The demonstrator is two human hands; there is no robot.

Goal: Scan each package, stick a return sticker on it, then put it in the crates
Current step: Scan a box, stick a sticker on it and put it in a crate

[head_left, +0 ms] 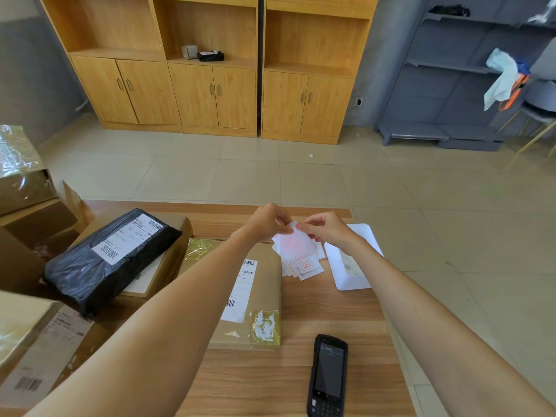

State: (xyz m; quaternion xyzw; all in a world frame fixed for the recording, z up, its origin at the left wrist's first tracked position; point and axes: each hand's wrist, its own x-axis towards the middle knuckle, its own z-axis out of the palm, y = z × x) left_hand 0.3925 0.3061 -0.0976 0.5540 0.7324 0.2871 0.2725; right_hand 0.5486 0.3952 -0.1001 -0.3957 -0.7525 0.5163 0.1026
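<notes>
Fingertips of both hands are meeting over the far part of the table point(301, 371), pinching the top edge of one sticker point(296, 243). Left hand point(267, 221) is gripping that edge from the left with thumb and forefinger curled; right hand point(325, 230) is gripping it from the right, its fingers likewise curled onto the sheet. Below the fingers the sticker is hanging, white with a red print showing through, above a loose pile of stickers point(305, 266) lying on the wood. Just left of the pile, a flat brown package point(261, 296) is lying under the left forearm, bearing a white barcode label and yellowed tape at its near corner. Nearer the viewer, a black scanner point(328, 374) is resting screen-up on the table, apart from both hands. Right of the pile, a white tray point(352, 266) is sitting at the table edge. At left, a black bag point(108, 260) with labels is lying across a box point(168, 254), among other cartons.
</notes>
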